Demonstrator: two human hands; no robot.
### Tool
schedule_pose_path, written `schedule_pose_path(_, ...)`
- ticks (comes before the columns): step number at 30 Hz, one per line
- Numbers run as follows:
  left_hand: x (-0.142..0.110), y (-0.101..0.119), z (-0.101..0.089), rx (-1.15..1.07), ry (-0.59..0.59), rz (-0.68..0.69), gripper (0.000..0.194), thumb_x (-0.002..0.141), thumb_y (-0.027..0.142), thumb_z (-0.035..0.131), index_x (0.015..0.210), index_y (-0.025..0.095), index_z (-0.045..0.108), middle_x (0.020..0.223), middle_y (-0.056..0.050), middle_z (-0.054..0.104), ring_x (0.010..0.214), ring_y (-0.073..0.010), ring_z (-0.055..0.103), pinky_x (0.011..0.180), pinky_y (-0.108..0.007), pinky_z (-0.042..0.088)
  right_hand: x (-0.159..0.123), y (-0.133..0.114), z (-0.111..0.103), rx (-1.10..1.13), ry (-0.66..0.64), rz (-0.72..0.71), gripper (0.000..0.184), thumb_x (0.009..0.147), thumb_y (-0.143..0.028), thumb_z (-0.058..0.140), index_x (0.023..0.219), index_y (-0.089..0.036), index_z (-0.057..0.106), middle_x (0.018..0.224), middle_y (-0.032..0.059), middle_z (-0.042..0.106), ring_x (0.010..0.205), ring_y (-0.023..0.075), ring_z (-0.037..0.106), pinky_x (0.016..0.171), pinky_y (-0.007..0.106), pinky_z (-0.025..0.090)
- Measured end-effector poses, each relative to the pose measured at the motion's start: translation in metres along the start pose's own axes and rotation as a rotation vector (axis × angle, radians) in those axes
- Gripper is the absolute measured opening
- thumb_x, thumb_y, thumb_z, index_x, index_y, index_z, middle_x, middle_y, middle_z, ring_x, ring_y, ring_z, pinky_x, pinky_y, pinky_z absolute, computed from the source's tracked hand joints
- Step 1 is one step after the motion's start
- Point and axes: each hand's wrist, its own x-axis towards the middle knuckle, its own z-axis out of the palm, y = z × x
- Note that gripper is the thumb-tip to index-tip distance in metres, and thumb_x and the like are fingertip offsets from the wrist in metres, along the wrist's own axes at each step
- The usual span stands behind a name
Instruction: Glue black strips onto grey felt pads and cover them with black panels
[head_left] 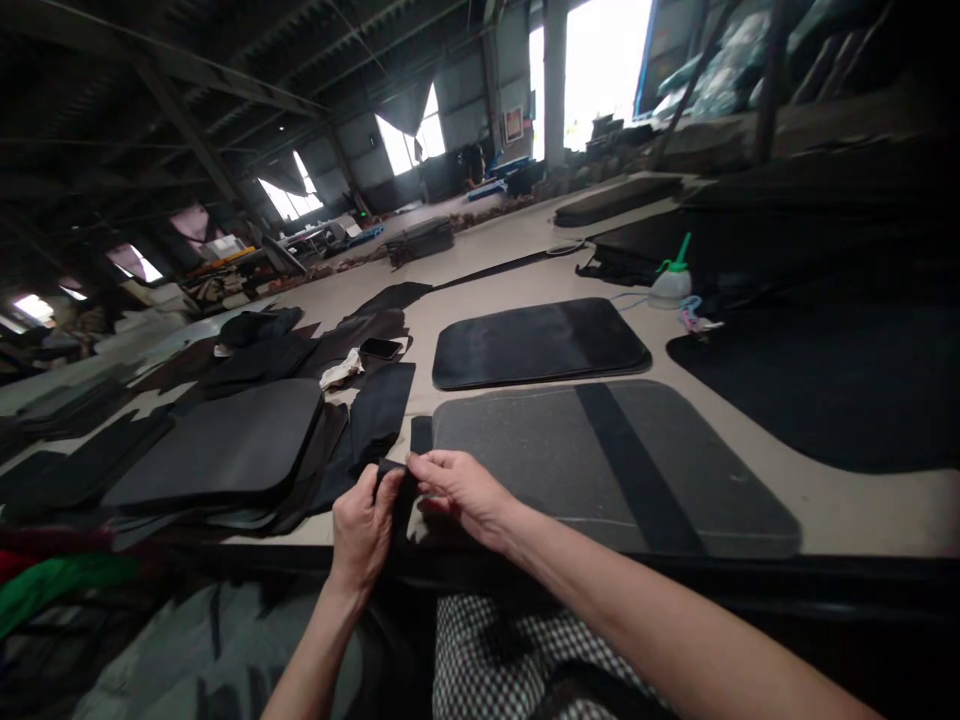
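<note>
Near the table's front edge, my left hand (pixel 361 525) pinches a small dark piece of material (pixel 390 466). My right hand (pixel 463 492) meets it from the right, thumb and fingertips closed at the edge of the same piece. Just beyond my right hand lies a grey rounded panel (pixel 510 440) with a black strip (pixel 630 465) across it. Behind that panel rests a stack of black rounded panels (pixel 536 343). To the left of my hands are a dark cut piece (pixel 382 400) and a pile of dark panels (pixel 225 440).
A phone (pixel 381 348) and a crumpled white scrap (pixel 342 369) lie among dark pieces. At the right stands a bottle with a green nozzle (pixel 673 280), beside a large black sheet (pixel 825 380). The pale tabletop (pixel 892 512) ends just in front of me.
</note>
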Motion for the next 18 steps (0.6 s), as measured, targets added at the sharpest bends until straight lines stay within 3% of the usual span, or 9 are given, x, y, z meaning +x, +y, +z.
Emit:
schedule_pose_path(4,-0.004,-0.008,-0.013,-0.098,-0.032,-0.095,0.036,0.097,0.048,0.047,0.076,0.02,0.053,0.064,0.005,0.049,0.058,-0.0097,0.044,0.056,-0.02,0.034,0.017,-0.002,0.014,-0.067,-0.028,-0.074,0.045,0.057,-0.048,0.09,0.075,-0.014,0.068,0.075,0.0009,0.062,0.067,0.0101,0.056,0.059,0.022,0.046)
schedule_pose_path(9,-0.003,-0.023,-0.026,-0.314,-0.016,-0.279,0.035,0.093,0.053,0.054,0.084,0.019,0.06,0.073,0.004,0.051,0.067,-0.0105,0.045,0.058,-0.018,0.034,0.034,-0.02,0.027,-0.261,-0.023,-0.219,0.032,0.066,-0.042,0.082,0.074,-0.012,0.071,0.065,0.0005,0.063,0.053,0.009,0.053,0.053,0.023,0.044)
schedule_pose_path(14,-0.005,-0.035,-0.021,-0.568,0.048,-0.361,0.041,0.088,0.057,0.06,0.077,0.018,0.056,0.07,0.004,0.047,0.063,-0.0096,0.041,0.056,-0.018,0.033,0.038,-0.031,0.032,-0.454,0.057,-0.375,0.025,0.071,-0.038,0.076,0.077,-0.013,0.077,0.063,0.0004,0.064,0.056,0.0098,0.053,0.053,0.022,0.04)
schedule_pose_path(18,0.0,-0.037,-0.011,-0.719,0.109,-0.421,0.043,0.086,0.062,0.061,0.082,0.019,0.058,0.065,0.005,0.048,0.056,-0.0089,0.039,0.053,-0.019,0.032,0.043,-0.034,0.034,-0.418,0.073,-0.404,0.025,0.071,-0.038,0.077,0.076,-0.013,0.077,0.068,0.0016,0.067,0.06,0.0098,0.053,0.057,0.023,0.039)
